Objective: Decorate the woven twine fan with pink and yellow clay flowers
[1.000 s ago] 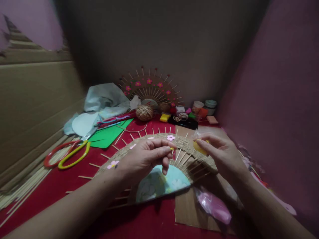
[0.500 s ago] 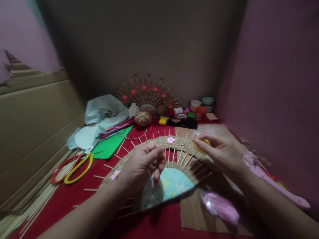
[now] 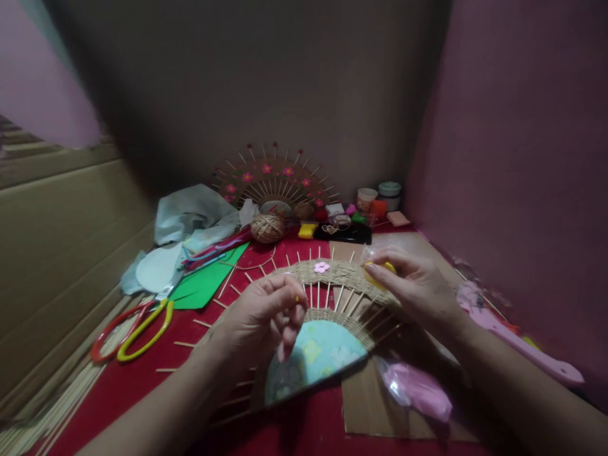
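The left hand pinches a tiny yellow bit between thumb and finger; the right hand grips a yellow lump (clear plastic shows beside it); beneath both lies the woven fan, a pink flower on its band; a twine ball sits beyond it, red-and-yellow-handled scissors to the left.

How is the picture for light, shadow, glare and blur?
Head view: dim overall, the back wall murky; head view: dark shadow below the right hand; head view: glare on the wrapped pink packet; head view: fine detail soft, so the yellow bit in the left hand looks indistinct.
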Available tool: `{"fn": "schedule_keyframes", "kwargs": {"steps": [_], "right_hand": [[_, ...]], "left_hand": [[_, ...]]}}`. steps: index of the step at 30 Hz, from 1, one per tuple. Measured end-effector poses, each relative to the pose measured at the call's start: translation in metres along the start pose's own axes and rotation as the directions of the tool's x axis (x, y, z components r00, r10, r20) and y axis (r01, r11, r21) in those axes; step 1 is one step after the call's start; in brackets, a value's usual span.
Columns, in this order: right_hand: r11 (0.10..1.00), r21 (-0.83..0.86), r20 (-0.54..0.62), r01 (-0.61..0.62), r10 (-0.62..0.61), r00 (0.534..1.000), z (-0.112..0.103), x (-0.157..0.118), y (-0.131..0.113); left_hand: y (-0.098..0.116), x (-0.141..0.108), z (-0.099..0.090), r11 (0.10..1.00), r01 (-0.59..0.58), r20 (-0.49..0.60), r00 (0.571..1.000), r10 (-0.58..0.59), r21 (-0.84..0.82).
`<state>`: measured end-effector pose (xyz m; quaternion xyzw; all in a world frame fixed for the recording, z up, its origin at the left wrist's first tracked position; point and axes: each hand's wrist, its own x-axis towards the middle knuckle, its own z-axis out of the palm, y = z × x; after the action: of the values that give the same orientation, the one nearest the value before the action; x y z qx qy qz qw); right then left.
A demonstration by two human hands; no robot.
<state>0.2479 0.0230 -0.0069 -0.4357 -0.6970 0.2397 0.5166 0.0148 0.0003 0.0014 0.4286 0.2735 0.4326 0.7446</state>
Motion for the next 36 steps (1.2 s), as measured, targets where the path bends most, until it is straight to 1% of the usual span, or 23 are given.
{"fn": "schedule_keyframes", "kwargs": {"steps": [2, 7, 9, 11, 13, 15, 17, 19, 21, 25, 29, 32, 36], "right_hand": [[1.000, 0.005, 0.006, 0.003, -0.003, 1.000, 0.000, 0.000, 0.000], [1.000, 0.011, -0.002, 0.014, -0.014, 1.000, 0.000, 0.000, 0.001], [1.000, 0.002, 0.002, 0.014, -0.014, 1.000, 0.000, -0.001, 0.001], [1.000, -0.008, 0.010, 0.013, -0.013, 1.000, 0.000, -0.001, 0.000], [1.000, -0.014, 0.014, 0.013, -0.013, 1.000, 0.000, -0.001, -0.001], [1.000, -0.019, 0.013, 0.012, -0.012, 1.000, 0.000, -0.002, -0.002], [1.000, -0.020, 0.009, 0.007, -0.007, 1.000, 0.001, -0.002, -0.002], [1.000, -0.022, 0.004, -0.001, 0.002, 1.000, 0.001, -0.002, -0.001], [1.000, -0.027, -0.003, -0.010, 0.010, 1.000, 0.002, -0.002, 0.000], [0.999, -0.031, -0.013, -0.011, 0.010, 1.000, 0.002, -0.003, 0.003], [0.999, -0.036, -0.002, -0.013, 0.013, 1.000, 0.002, -0.003, 0.003], [0.999, -0.036, -0.014, -0.027, 0.026, 1.000, 0.003, -0.003, 0.004], [0.999, -0.030, -0.021, -0.012, 0.012, 1.000, 0.003, -0.004, 0.003]], "left_hand": [[0.001, 0.000, -0.001, 1.000, -0.029, -0.031, 0.999, 0.029, -0.008], [0.007, 0.005, 0.003, 0.997, -0.067, -0.161, 0.985, 0.061, -0.034], [0.010, 0.006, 0.005, 0.996, -0.079, -0.184, 0.980, 0.070, -0.042], [0.012, 0.006, 0.005, 0.997, -0.073, -0.173, 0.983, 0.067, -0.031], [0.014, 0.004, 0.003, 0.998, -0.061, -0.116, 0.991, 0.060, -0.002], [0.016, 0.001, 0.001, 0.996, -0.086, -0.091, 0.992, 0.089, 0.040], [0.020, -0.001, -0.001, 0.986, -0.153, -0.119, 0.980, 0.160, 0.064], [0.024, -0.002, -0.003, 0.971, -0.229, -0.164, 0.958, 0.237, 0.069], [0.030, -0.002, -0.005, 0.962, -0.266, -0.189, 0.943, 0.273, 0.061], [0.038, -0.001, -0.008, 0.962, -0.274, -0.208, 0.940, 0.272, 0.021], [0.041, -0.002, -0.004, 0.960, -0.281, -0.206, 0.939, 0.274, -0.003], [0.041, -0.004, -0.003, 0.958, -0.288, -0.199, 0.939, 0.281, -0.010], [0.039, -0.005, -0.010, 0.960, -0.281, -0.180, 0.944, 0.278, 0.008]]}}
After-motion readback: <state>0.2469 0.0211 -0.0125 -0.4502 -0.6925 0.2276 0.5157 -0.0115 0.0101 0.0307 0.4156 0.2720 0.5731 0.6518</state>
